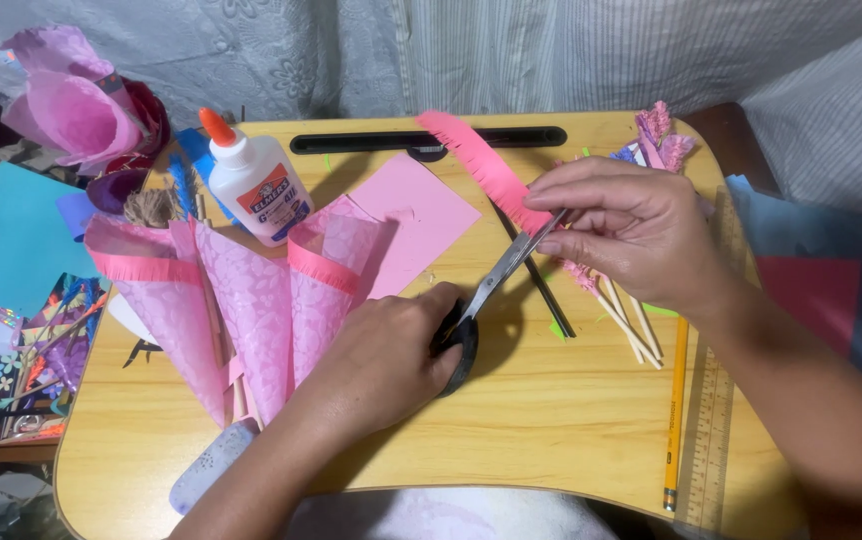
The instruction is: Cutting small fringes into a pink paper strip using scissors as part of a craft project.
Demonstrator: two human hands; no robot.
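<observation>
Our left hand grips the scissors by the handle, fingers closed; our right hand pinches the fringed pink strip at the blades.

Metal scissors, matt paper strip — smooth wooden table.

Glue bottle behind paper cones at left of lap desk, pencil and ruler right.
</observation>
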